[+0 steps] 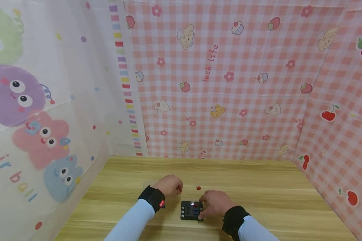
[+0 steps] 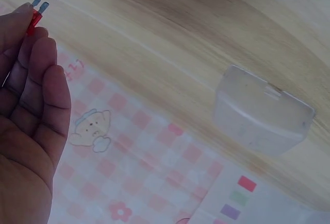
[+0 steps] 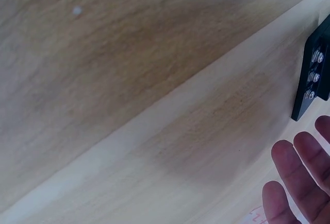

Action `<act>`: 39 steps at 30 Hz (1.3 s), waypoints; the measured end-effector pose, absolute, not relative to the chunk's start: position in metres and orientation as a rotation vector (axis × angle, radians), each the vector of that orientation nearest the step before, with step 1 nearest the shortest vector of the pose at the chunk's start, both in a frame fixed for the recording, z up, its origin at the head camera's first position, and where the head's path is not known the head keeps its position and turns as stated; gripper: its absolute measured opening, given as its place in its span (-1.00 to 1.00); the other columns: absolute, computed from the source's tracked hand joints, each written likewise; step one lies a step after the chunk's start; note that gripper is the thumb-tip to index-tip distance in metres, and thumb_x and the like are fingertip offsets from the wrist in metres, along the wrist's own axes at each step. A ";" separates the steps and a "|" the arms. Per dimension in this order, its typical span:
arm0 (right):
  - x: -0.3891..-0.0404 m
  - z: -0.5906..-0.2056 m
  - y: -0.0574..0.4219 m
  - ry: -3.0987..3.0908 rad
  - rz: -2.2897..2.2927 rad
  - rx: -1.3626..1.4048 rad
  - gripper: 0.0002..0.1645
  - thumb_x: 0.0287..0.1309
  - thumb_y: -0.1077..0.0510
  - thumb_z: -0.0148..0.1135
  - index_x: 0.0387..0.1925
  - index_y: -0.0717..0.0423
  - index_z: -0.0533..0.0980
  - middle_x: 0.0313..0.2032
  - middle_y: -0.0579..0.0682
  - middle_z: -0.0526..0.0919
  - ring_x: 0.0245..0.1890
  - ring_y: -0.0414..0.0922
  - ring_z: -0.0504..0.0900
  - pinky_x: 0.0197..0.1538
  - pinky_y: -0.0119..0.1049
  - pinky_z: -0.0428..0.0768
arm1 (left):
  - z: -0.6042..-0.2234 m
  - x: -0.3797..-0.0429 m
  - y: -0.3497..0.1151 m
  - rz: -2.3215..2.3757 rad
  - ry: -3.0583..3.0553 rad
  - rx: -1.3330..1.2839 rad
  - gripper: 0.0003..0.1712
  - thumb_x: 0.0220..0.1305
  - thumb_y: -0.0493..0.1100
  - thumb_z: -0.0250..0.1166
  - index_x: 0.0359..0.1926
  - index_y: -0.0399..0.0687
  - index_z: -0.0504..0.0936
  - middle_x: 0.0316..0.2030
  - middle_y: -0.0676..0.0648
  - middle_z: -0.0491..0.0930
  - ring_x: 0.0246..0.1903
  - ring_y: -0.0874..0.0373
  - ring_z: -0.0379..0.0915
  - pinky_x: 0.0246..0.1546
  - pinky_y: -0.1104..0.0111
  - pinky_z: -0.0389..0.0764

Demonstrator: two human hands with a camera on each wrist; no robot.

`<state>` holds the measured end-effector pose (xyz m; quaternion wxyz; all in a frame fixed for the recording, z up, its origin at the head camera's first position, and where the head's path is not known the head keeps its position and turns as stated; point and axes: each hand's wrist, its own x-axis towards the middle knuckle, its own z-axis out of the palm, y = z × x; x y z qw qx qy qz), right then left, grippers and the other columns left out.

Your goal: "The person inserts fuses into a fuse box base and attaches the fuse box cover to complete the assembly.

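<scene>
Two hands meet over a fuse block on the wood-grained bench, the left hand with a red blade fuse in its grip and the right hand at the block's right end. From the left grip, the block lies to the right and closer to the person, a short gap apart; any move that brings fuse to block would, by the look of it, turn on that diagonal. The right hand is the nearer to the block, holding its right end between thumb and forefinger as best the head view shows, the other fingers extended.

Pinched at its plastic body between left thumb and fingers, the fuse has its two metal prongs bare and pointing out past the fingertips, away from the palm, its long axis running the same way. Judging by that pose, the prongs would need turning downward to face the block's slots. The block lies flat, its longer visible side running left to right, three screw terminals along its left edge and blue fuses seated in its right-hand row.

Another red fuse lies loose just beyond the block, closer to the right hand than the left; its exact heading is too small to call. A clear plastic cover rests on the bench to the left.
</scene>
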<state>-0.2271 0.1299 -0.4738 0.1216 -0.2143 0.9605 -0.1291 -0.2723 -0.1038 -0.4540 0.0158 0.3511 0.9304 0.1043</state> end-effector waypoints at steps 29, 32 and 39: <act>-0.227 -0.484 0.129 2.822 -0.308 -0.784 -0.43 -0.17 -0.22 0.57 -0.12 -0.03 0.70 -0.19 -0.18 0.57 -0.30 -0.21 0.50 -0.05 -0.13 0.52 | -0.434 -0.259 -0.088 0.264 2.883 1.187 -0.94 0.16 -0.26 0.43 -0.41 0.01 0.74 -0.50 0.20 0.59 -0.48 0.36 0.41 -0.33 0.48 0.50; -0.226 -0.484 0.129 2.822 -0.309 -0.805 -0.47 -0.16 -0.19 0.57 -0.15 -0.02 0.71 -0.18 -0.18 0.58 -0.27 -0.21 0.53 -0.04 -0.14 0.54 | -0.435 -0.259 -0.088 0.270 2.874 1.184 -0.95 0.17 -0.25 0.43 -0.39 0.00 0.75 -0.50 0.19 0.59 -0.48 0.36 0.42 -0.32 0.48 0.51; -0.226 -0.483 0.127 2.830 -0.281 -0.844 -0.52 -0.14 -0.16 0.57 -0.20 0.00 0.72 -0.16 -0.17 0.59 -0.24 -0.20 0.55 -0.04 -0.15 0.55 | -0.437 -0.259 -0.088 0.289 2.867 1.202 -0.95 0.17 -0.26 0.43 -0.38 0.00 0.76 -0.48 0.19 0.62 -0.47 0.38 0.43 -0.31 0.49 0.52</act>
